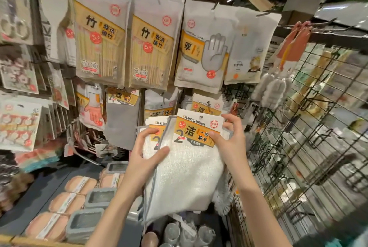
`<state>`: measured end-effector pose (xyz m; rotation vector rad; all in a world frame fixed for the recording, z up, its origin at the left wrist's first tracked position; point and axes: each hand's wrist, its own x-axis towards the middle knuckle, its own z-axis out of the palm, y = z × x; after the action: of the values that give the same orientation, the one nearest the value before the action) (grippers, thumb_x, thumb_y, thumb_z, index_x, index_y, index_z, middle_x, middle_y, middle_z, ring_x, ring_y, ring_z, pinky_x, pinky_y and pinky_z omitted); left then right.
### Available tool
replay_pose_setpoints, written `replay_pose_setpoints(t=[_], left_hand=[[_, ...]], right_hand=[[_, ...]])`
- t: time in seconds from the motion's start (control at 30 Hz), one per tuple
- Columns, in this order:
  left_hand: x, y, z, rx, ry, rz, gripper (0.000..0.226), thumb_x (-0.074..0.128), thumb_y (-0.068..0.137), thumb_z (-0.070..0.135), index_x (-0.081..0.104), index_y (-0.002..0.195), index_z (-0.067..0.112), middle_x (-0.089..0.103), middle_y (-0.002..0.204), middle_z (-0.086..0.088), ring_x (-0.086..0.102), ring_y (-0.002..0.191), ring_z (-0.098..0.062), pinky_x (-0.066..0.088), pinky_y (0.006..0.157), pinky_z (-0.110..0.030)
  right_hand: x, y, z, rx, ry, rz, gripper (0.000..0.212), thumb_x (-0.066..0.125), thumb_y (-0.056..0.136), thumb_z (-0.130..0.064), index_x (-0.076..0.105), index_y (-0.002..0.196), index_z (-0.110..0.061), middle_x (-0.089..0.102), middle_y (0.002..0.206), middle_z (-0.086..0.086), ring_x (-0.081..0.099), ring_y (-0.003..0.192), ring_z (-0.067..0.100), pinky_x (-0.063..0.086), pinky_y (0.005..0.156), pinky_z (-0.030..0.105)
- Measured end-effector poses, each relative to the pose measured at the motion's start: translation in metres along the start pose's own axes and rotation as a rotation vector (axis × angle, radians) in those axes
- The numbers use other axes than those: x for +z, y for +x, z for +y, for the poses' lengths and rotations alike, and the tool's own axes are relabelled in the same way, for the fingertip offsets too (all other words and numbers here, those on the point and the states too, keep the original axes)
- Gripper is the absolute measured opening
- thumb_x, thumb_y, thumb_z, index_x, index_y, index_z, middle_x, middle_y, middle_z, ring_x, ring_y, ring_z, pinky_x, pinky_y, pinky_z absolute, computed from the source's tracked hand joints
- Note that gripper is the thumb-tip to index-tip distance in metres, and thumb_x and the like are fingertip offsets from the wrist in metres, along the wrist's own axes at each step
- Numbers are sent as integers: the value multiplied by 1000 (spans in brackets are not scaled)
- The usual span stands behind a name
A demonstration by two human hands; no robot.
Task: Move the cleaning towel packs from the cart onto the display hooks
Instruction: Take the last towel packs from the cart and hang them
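While both hands bring the packs up to the display, here is how it stands:

Left hand: the left hand grips the rear cleaning towel pack, thumb laid across the white cloth, fingers curled over its top edge.

Right hand: the right hand pinches the header card of the front cleaning towel pack, thumb on the printed face, fingers behind.

Where the packs are: held up in the air, overlapping, just in front of the hung towel pack on the lower row; not on a hook yet.

Hang hole: visible near the top centre of the front card; the hook itself is hidden behind the card, so I cannot tell how close it is.

Doing it well: I'd judge the front pack goes first. Keep the card flat and upright, line its hole up with the hook tip, slide straight back, and let the left hand hold the second pack clear so the cloths don't snag.

Risk: bending the card or tearing the hole if pushed at an angle.
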<state>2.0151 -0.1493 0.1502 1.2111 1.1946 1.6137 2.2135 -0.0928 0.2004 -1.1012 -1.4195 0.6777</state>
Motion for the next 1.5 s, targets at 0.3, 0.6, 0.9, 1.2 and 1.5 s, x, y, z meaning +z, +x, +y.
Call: replay_pose_setpoints(t=[0.3,0.6,0.9,1.2,1.5], left_hand=[[2,22,-13,63,55,42,52,77,61,34,55,107,45,59,120,22,56,114,-6,40,104,-35],[-15,34,-21,139,139,78,52,73,65,22,54,108,44,56,115,33,50,114,6,36,97,-21],[-31,34,-17,161,211,129,59,77,76,5,53,104,51,53,116,33,45,110,18,33,94,-18],[-22,37,-9,130,189,111,58,75,77,5,53,106,51,54,116,36,48,113,8,35,96,-29],[-18,40,-13,81,202,105,56,80,74,14,53,111,47,51,115,41,43,112,16,32,97,-31]], right_hand=[[-4,41,36,49,-11,81,47,66,80,5,48,121,-10,56,107,4,54,94,2,41,57,1],[9,84,61,59,-27,117,47,64,80,7,49,121,-8,50,110,-3,49,94,5,41,62,-1],[4,104,84,79,-5,192,44,63,80,10,51,117,-11,55,117,5,50,102,11,45,59,4],[15,125,97,110,-61,203,38,65,80,6,52,108,-16,57,112,6,55,103,15,51,76,24],[27,148,116,107,-149,275,40,67,78,5,54,106,-21,48,113,5,51,105,16,48,92,39]])
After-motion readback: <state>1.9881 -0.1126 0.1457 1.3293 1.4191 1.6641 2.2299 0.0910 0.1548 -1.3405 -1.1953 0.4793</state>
